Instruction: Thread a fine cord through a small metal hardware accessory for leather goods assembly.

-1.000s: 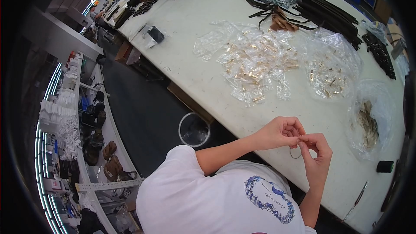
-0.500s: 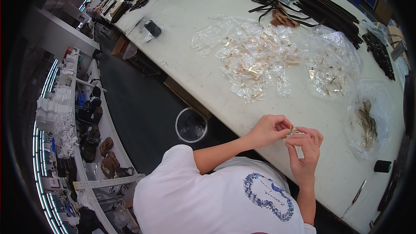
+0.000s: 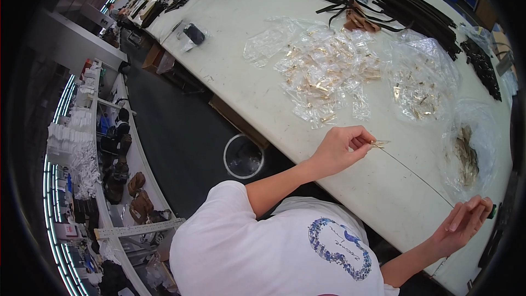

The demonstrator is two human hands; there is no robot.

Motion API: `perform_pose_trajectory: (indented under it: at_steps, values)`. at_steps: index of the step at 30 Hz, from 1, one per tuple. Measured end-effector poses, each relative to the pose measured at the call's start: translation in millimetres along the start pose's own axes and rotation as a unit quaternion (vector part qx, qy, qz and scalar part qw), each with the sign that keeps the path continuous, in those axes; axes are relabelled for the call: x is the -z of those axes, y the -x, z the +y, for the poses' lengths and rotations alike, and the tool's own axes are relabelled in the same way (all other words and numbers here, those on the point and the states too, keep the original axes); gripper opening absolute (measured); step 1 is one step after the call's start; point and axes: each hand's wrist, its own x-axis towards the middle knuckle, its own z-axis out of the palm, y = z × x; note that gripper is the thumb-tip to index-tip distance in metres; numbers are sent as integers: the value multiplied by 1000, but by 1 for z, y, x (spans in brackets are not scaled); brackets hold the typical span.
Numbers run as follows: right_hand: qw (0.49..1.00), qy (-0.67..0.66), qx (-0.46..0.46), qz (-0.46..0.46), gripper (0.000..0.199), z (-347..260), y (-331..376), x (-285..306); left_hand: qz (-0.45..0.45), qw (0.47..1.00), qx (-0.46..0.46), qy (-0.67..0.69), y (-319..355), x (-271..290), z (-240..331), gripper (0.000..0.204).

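Above the white desk [image 3: 263,104], the left hand [image 3: 338,151] has its fingers pinched on a small gold clasp [image 3: 379,143]. From it a thin thread [image 3: 416,174] runs taut to the right hand [image 3: 463,222], whose fingers close on its far end.

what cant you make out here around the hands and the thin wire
- Head view: the small gold piece pinched by the left hand is too small to tell its shape.
- The thin wire fades near the right hand; its end is hidden by the fingers.
- The dark item behind that hand is mostly covered and near the dark rim.
- Contents of the clear bags are too small to identify.
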Motion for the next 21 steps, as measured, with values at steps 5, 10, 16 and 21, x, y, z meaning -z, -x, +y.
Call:
perform_pose_trajectory:
  at_steps: [5, 10, 16, 21]
  values:
    - [993, -37, 110, 34, 8, -32, 6, 24, 91, 994, -50, -33, -7, 4, -2, 14]
    - [974, -16, 223, 37, 15, -64, 11, 70, 205, 968, -105, -96, -20, 17, -5, 15]
    - [947, 113, 286, 96, 12, -62, 16, 40, 243, 949, -160, -122, -25, 19, -6, 16]
    - [973, 102, 206, 35, 21, -50, 19, 47, 235, 963, -119, 62, -30, 17, 12, 18]
